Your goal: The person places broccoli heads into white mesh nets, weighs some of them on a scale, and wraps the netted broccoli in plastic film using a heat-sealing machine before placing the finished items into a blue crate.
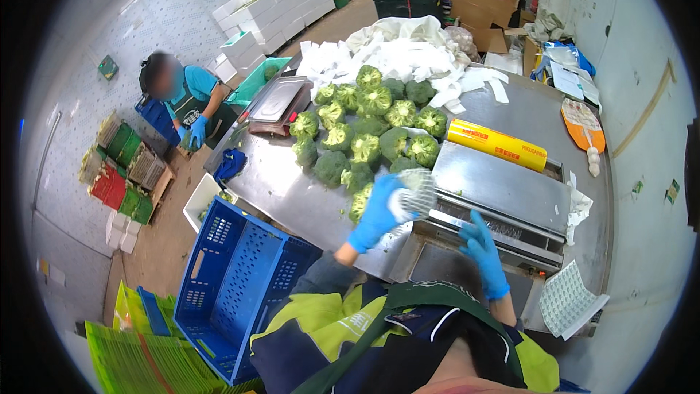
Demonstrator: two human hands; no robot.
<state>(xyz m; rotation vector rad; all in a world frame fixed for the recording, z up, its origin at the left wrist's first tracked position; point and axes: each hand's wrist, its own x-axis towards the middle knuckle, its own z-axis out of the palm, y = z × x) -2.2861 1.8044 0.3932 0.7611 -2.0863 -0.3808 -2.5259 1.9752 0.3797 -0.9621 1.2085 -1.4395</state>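
My left hand [375,215], in a blue glove, is closed on a rounded, whitish bundle with a net-like pattern [417,191]. A white band shows beside its fingers; what lies inside the bundle I cannot make out. Apart from it, my right hand [481,252], also blue-gloved, has its fingers spread and holds nothing. It is close to the front edge of a metal film-wrapping machine [503,182]. A yellow printed film roll [496,144] lies along the machine's far side. Just beyond my left hand, many broccoli heads [364,147] are heaped on the steel table [273,190].
White strips [401,58] lie piled behind the broccoli. A scale [281,106] stands at the table's left edge. A blue crate [240,277] tilts beside my left arm. A sheet of labels [572,299] sits at right. Another gloved person [197,102] works at far left.
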